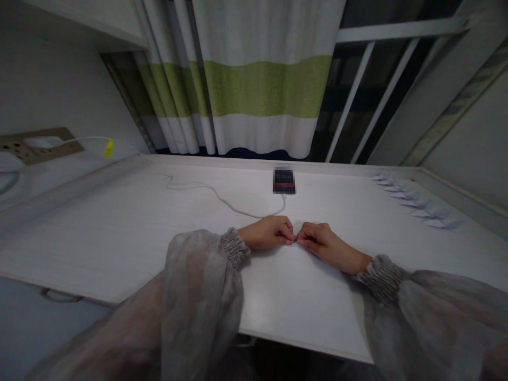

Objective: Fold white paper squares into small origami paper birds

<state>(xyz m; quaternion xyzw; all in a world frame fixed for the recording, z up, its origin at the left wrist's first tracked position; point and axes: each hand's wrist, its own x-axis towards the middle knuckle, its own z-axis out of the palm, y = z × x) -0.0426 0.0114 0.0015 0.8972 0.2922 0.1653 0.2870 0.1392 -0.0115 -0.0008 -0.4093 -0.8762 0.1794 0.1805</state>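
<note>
My left hand [273, 232], with a ring on one finger, is closed in a pinch above the middle of the white desk [130, 233]. Its fingertips meet those of my right hand [327, 246], which is also pinched closed. Whatever lies between the fingertips is too small and too covered to name. Along the right side of the desk stands a row of several white folded-paper pieces [416, 203] with pointed tips, well apart from my right hand. Both wrists come out of gathered grey sleeves.
A dark, pixelated device [284, 181] lies near the desk's back edge, with a white cable [222, 200] running from it to the left. A socket panel [43, 145] with a plug is on the left wall. A white-and-green curtain [265, 84] hangs behind.
</note>
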